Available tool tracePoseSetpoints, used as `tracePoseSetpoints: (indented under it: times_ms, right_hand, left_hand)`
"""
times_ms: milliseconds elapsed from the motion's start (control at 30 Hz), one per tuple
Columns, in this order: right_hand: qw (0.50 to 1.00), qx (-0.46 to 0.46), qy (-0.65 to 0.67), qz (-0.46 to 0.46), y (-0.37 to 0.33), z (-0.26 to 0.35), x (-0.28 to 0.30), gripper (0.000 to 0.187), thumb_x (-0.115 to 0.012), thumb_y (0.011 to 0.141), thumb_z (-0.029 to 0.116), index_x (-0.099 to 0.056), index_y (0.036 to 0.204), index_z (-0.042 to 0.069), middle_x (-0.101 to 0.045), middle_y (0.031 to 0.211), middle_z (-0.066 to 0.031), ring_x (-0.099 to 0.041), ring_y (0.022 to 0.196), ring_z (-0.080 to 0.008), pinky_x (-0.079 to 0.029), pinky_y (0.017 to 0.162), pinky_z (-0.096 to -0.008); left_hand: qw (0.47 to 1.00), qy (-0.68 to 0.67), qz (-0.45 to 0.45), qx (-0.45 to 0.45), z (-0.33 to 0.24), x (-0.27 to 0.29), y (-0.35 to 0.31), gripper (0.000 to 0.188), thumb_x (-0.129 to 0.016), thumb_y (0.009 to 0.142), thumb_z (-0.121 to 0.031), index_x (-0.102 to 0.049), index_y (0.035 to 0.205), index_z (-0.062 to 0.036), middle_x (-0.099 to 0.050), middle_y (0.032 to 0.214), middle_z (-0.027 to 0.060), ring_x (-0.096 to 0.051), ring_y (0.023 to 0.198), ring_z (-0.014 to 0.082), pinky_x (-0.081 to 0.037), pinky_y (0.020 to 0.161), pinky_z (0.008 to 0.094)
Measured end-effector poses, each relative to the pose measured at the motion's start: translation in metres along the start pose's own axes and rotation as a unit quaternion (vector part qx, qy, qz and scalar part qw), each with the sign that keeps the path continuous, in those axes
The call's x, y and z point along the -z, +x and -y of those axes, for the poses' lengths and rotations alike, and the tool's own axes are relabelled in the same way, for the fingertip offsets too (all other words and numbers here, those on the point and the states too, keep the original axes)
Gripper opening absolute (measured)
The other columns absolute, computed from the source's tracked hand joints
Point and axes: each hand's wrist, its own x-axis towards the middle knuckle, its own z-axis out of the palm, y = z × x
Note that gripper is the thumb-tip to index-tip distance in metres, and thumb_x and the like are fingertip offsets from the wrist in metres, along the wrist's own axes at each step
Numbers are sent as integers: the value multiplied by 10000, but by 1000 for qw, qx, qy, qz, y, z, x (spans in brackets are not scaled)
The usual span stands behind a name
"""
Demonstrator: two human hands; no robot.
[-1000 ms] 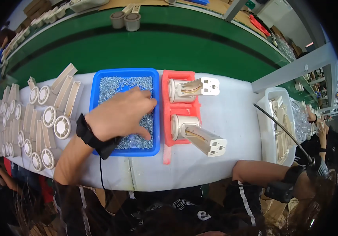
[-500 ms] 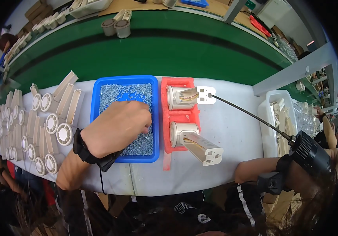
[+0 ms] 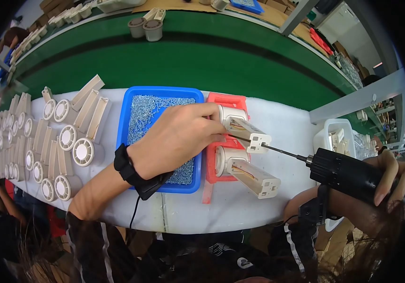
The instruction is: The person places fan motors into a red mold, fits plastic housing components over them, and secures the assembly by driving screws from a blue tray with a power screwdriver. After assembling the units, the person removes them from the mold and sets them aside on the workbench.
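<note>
My right hand (image 3: 388, 181) is wrapped around a black electric screwdriver (image 3: 344, 172). Its long bit (image 3: 285, 152) passes through the end plate of the upper cream plastic housing (image 3: 235, 113). My left hand (image 3: 179, 132) reaches across the blue tray (image 3: 123, 137) of small silvery screws (image 3: 141, 111). Its thumb and fingers are pinched beside that housing, by the bit's far end; anything between them is too small or hidden to name. A second cream housing (image 3: 252, 178), with wires showing inside, lies just nearer. Both housings rest in a red foam holder (image 3: 214, 97).
Many cream housings with round vented ends (image 3: 83, 152) cover the table's left side. A white bin (image 3: 325, 137) of parts stands at the right, by a grey metal post (image 3: 358, 96). Beyond the table runs a green surface (image 3: 202, 61) bearing two more housings (image 3: 153, 30).
My left hand has left the screw tray and moved right to the upper housing. The screwdriver has swung leftward and flatter, its bit now through the end plate, and that housing's arm has tilted nearer.
</note>
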Motion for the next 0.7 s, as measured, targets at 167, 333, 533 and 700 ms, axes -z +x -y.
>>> tracePoseSetpoints:
  times_ms: [167, 333, 533, 700]
  right_hand:
    - [1000, -15, -9, -1, 0, -9, -4, 99, -697, 942, 124, -602, 921, 111, -546, 812, 17, -512, 652, -26, -450, 648, -134]
    - [999, -4, 3, -37, -2, -15, -19, 123, -713, 918, 112, -594, 894, 129, -531, 799, 33, -488, 641, -15, -420, 620, -113]
    - [998, -23, -33, -37, -1, -18, -29, 151, -738, 900, 124, -591, 868, 138, -532, 785, 33, -490, 629, -21, -423, 601, -117]
    - [999, -10, -28, -26, 1, -20, -22, 174, -742, 899, 120, -575, 852, 139, -531, 773, 34, -485, 610, -25, -428, 599, -120]
  left_hand:
    - [1000, 4, -3, -5, 5, -2, -1, 152, -776, 825, -138, -773, 958, -63, -657, 898, 77, -676, 794, 296, -555, 705, 412]
    - [1000, -8, -13, -16, 7, -4, 0, 160, -784, 821, -154, -771, 952, -65, -651, 885, 76, -673, 785, 288, -552, 695, 406]
    - [999, -25, -26, -26, 5, -5, 0, 145, -785, 826, -169, -734, 895, -52, -626, 859, 82, -658, 751, 285, -542, 661, 395]
    - [998, 14, -42, -49, 7, -6, -1, 179, -793, 820, -187, -689, 841, -43, -612, 845, 86, -652, 728, 285, -531, 633, 396]
